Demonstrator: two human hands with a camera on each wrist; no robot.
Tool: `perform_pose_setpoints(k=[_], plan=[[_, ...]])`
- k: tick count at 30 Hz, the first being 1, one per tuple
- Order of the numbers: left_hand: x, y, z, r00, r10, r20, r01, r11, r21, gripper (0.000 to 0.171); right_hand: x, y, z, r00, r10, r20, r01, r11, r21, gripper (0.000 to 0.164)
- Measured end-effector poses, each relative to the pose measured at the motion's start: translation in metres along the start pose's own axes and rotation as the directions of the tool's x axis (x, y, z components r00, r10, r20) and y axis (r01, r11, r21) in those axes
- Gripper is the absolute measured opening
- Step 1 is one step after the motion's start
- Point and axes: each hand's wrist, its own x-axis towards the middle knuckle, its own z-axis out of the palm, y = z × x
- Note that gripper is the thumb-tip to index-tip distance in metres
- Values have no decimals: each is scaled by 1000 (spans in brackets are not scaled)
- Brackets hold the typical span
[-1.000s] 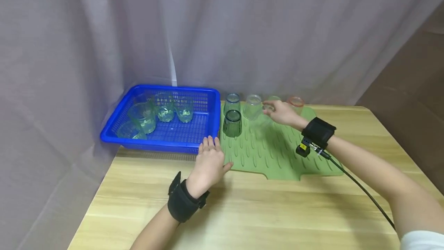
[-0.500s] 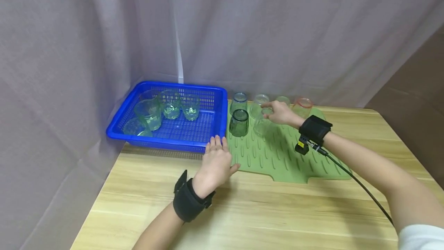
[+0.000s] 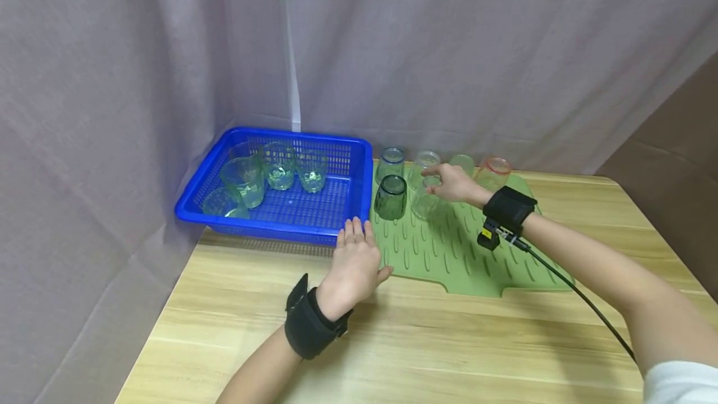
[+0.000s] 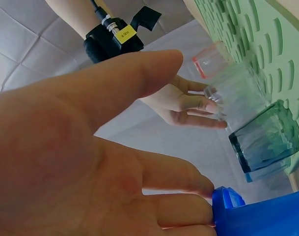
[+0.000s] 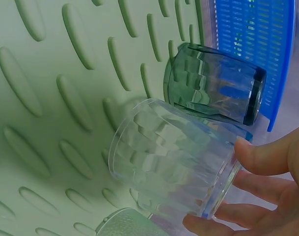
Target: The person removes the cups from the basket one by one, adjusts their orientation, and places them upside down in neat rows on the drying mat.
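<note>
Apparently setting the clear glass [image 5: 171, 160] mouth-down on the green mat [image 3: 473, 273], beside the dark glass [image 3: 391, 198]: gripping its base with the right hand [image 3: 455, 184], resting a straight-fingered left hand [image 3: 353, 270] on the blue basket's [image 3: 280, 227] rim. Next, probably check for level seating, then let go.

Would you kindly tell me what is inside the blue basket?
At least four clear glasses are inside the blue basket. Its front rim hides part of the nearest glass; overlap leaves the exact count unclear.
</note>
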Motion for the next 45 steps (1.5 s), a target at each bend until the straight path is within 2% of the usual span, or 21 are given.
perform_pose_setpoints(k=[12,15,18,21,23,24,25,30,35,39,42,45], plan=[[0,2,1,1000,-5,-15,5,1000,24,91,-4,-2,3,1000,-19,-16,19,1000,0,42],[0,1,1,1000,-6,-13,6,1000,24,91,2,12,8,999,-39,-13,39,999,25,45],[-1,3,1,1000,3,-12,-3,1000,29,92,6,40,16,995,-91,-51,95,993,65,54],[-2,4,2,1000,7,-14,-7,999,40,92,0,45,14,995,-71,-64,76,994,76,65],[-3,4,2,1000,9,-25,-7,999,47,92,-11,36,7,997,-43,-60,48,996,80,70],[-3,4,2,1000,8,-29,-7,999,50,92,-20,22,0,999,12,-41,-10,998,66,72],[-4,4,2,999,8,-35,-6,999,52,92,-26,16,-3,999,31,-35,-29,998,59,74],[-6,3,3,999,-5,-49,8,999,47,92,-57,3,-7,994,84,-65,-83,996,20,82],[-7,5,4,997,-18,-69,20,999,35,93,-87,14,4,993,102,-65,-100,995,25,83],[-9,2,2,998,2,-68,-1,1000,15,92,-114,27,19,994,103,-47,-102,994,27,78],[-8,-2,-3,998,32,-48,-34,999,-40,89,-137,35,31,995,93,-37,-93,996,3,74],[-6,-9,-9,998,60,-22,-63,988,-139,85,-159,39,41,996,93,-5,-93,995,-23,69]])
